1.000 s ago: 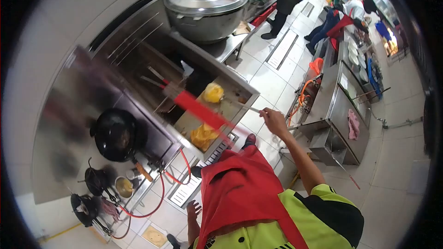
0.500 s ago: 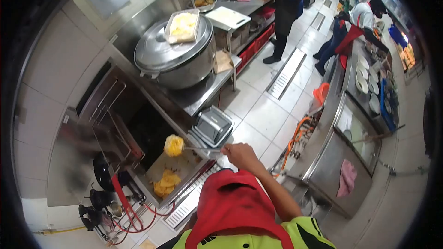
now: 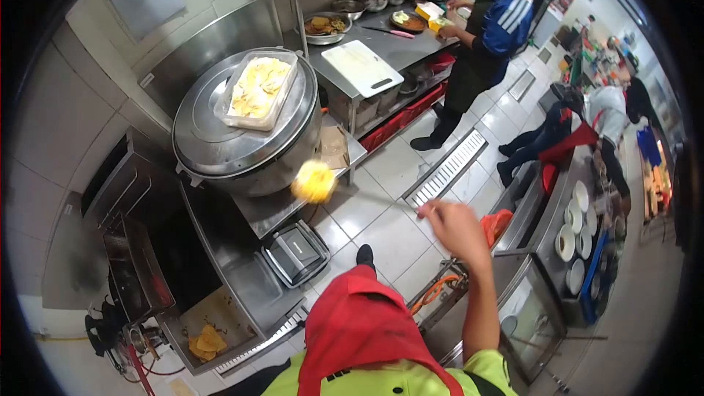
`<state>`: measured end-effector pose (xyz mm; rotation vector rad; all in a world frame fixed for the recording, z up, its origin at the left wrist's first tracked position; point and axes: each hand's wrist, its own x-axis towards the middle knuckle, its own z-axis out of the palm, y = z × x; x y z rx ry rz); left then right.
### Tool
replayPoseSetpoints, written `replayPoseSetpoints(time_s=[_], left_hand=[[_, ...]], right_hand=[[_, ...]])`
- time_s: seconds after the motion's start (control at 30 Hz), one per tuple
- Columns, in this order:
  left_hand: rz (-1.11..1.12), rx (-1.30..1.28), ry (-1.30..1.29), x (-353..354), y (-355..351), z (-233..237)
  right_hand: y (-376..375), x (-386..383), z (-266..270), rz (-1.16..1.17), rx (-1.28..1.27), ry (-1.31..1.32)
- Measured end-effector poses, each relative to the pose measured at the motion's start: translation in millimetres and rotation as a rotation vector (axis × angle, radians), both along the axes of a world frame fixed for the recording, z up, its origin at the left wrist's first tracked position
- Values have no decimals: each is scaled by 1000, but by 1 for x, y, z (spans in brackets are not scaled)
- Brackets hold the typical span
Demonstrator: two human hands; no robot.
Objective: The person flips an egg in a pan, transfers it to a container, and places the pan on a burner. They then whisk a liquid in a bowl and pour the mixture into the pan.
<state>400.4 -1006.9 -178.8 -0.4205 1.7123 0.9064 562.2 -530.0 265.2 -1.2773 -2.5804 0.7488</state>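
**Right hand (image 3: 456,231) clamped on long-handled utensil (image 3: 400,204); yellow load (image 3: 314,181) raised**

Largest item first: the metal trough (image 3: 176,249) sits at lower left, its interior dark. Flat yellow pieces (image 3: 207,342) lie on a tray-like section at its near end. Past its far end stands the large pot (image 3: 202,128), lid on. On that lid rests a rectangular container (image 3: 253,123) filled with yellow-white food.

Your utensil reaches out from the hand toward the pot, its shaft thin and blurred, its head hidden by what it bears. Your fingers are together around the handle's end. Your left hand is out of view, so its state cannot be confirmed.

At the utensil's far end is the load, a rounded yellow mass. It is well apart from the trough's tray section and shows near the pot's lower wall; the true gap cannot be established.

Step assessed: carrying, with the load not yet set down. In my judgement, your next move calls for a level wrist and an even pace, since the rounded mass could roll off, and for watching clearance beside the pot.
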Motion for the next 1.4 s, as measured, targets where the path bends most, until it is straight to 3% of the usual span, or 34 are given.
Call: replayPoseSetpoints(time_s=[0.13,0.3,0.37,0.47,0.57,0.67,0.7,0.73,0.8,0.93,0.97,1.0,1.07,1.13,1.2,1.23,1.3,1.4], left_hand=[[88,45,26,11,73,16],[236,54,61,27,145,31],[308,41,62,39,173,29],[423,3,49,60,217,24],[528,-31,38,87,262,21],[630,-35,31,109,322,25],[659,-27,22,118,344,25],[688,-19,15,127,365,27],[735,-1,-1,147,402,29],[841,38,-97,213,476,39],[867,44,-140,239,491,43],[896,46,-184,263,507,46],[887,43,-252,283,528,52],[770,-9,-225,275,537,46],[1056,24,-33,279,532,45],[1272,7,166,291,530,18],[1375,-65,130,280,519,38],[1376,-120,166,296,498,47]], right_hand=[[154,-35,26,22,199,57],[331,-134,49,-34,220,15],[400,-186,40,46,258,23],[498,-291,5,-21,303,-78],[520,-370,-2,-28,185,4],[583,-454,-87,95,212,68],[572,-457,-80,132,95,-6],[591,-478,-112,212,52,31],[594,-480,-134,340,109,-28],[593,-448,-148,650,253,93],[597,-441,-150,636,150,124],[566,-416,-96,568,-95,46],[584,-404,-107,682,217,130],[577,-382,-93,736,374,451],[512,-352,-46,638,142,515],[481,-344,-45,687,139,520],[427,-321,-56,709,-272,808],[326,-296,-80,939,-450,694]])
